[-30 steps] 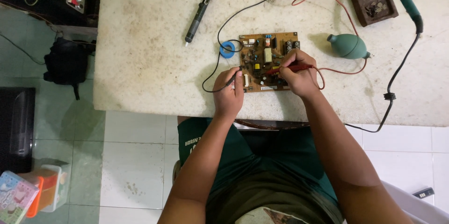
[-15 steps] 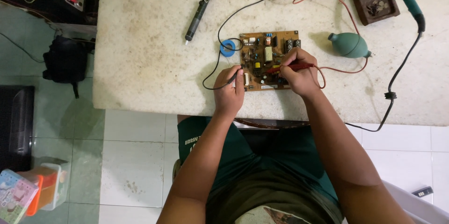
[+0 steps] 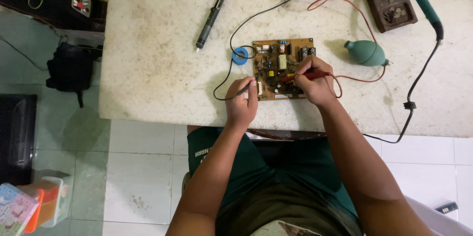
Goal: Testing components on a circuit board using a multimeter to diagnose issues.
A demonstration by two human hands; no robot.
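Red probe [image 3: 315,74] on circuit board [image 3: 282,68]

The person is wearing a dark green short-sleeved shirt [image 3: 276,177] whose hem is carrying a line of small pale lettering on the side toward nine o'clock, too small to make out. Both forearms are showing bare from the elbows down, with no watch, band or glove showing on either wrist. The left hand [image 3: 241,105] and the right hand [image 3: 313,85] are showing no rings. Below the shirt, toward six o'clock, olive-brown trousers [image 3: 286,211] are covering the lap.
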